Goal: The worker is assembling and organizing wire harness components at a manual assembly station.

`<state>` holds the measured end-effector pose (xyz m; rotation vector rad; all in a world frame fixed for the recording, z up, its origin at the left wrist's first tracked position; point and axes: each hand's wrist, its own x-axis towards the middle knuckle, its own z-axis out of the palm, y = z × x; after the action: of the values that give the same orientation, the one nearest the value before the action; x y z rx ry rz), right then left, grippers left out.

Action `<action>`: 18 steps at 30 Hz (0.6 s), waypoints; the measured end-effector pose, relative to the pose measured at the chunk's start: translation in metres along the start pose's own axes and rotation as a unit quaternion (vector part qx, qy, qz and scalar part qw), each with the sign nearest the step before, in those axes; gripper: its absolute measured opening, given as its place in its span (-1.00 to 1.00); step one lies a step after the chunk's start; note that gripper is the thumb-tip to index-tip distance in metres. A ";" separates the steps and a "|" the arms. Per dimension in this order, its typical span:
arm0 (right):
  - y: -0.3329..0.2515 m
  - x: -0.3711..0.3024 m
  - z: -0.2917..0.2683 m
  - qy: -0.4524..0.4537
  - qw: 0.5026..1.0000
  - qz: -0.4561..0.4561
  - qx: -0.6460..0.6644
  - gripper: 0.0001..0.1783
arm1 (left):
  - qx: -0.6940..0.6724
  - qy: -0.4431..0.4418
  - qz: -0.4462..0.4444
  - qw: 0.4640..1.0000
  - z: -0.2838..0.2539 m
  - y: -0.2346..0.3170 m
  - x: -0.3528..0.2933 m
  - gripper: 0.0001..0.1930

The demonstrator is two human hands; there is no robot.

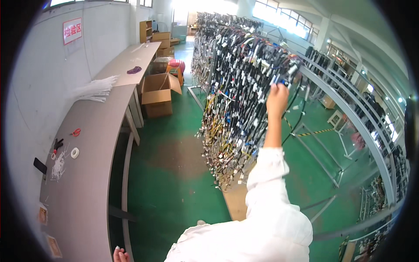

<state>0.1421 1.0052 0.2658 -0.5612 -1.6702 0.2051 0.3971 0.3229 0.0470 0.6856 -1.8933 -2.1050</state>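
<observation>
My right hand [278, 95] is raised at the near end of a long rack, its fingers closed round part of a wire harness. A blue bit shows just above the fingers; the rest of what they grip is hard to make out. Dense rows of hanging black wire harnesses [238, 74], with white, blue and yellow parts, fill the rack beside it. Low by the workbench edge, only the fingertips of my left hand [121, 254] show, loosely bent and apart, with nothing visible in them.
Along the left wall runs a long workbench [94, 144] with white strips [97, 88], red-handled scissors [76, 132], a tape roll [75, 153] and a phone [40, 166]. An open cardboard box [158, 102] stands on the green floor. Grey rack rails [349, 102] curve along the right.
</observation>
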 end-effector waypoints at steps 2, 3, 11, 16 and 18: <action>-0.031 0.013 0.003 0.011 1.000 -0.023 0.006 -0.68 | -0.018 -0.013 -0.037 0.999 -0.016 0.000 -0.005 -0.66; -0.050 0.015 -0.001 0.025 0.999 -0.030 0.017 -0.69 | -0.028 -0.013 -0.040 0.999 -0.024 -0.003 -0.002 -0.67; -0.121 -0.092 -0.062 -0.197 0.968 0.024 0.153 -0.63 | -0.002 -0.110 -0.030 0.993 -0.024 0.004 0.006 -0.68; -0.032 -0.138 -0.063 -0.279 0.951 0.132 0.017 -0.62 | -0.010 -0.202 -0.060 0.978 0.011 -0.011 -0.001 -0.65; -0.050 -0.195 -0.030 -0.207 0.976 0.066 0.023 -0.56 | 0.008 -0.175 -0.066 0.982 -0.013 -0.011 0.007 -0.63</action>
<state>0.1750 0.8650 0.1216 -0.6250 -2.0257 0.4828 0.3985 0.3097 0.0340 0.4798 -2.0931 -2.4300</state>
